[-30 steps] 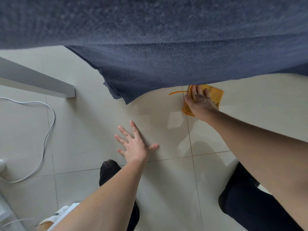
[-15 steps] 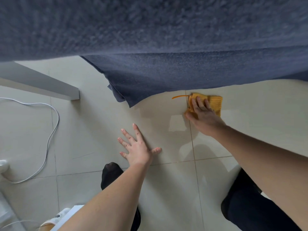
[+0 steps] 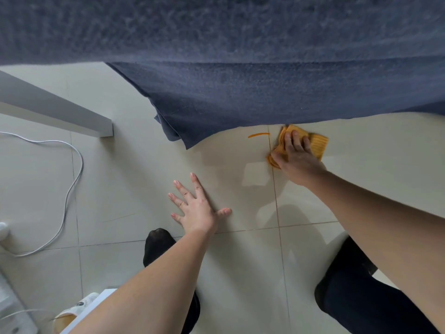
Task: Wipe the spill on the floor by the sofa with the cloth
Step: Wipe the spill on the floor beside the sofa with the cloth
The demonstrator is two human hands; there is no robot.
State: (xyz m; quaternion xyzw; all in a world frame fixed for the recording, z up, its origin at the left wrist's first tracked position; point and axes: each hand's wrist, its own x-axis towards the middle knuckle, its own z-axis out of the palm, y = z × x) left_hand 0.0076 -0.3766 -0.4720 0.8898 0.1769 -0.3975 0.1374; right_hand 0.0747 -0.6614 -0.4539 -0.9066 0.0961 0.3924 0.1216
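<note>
Floor [image 3: 361, 189]: glossy smooth tile. Cloth [image 3: 317, 144]: ribbed orange knit. Sofa cover [image 3: 240, 97]: matt fuzzy navy fabric.

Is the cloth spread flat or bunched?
Bunched: the orange cloth shows stacked folds at its left edge beneath the right hand pressing it.

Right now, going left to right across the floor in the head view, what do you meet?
White cable → left hand → orange streak → right hand pressing on the orange cloth.
</note>
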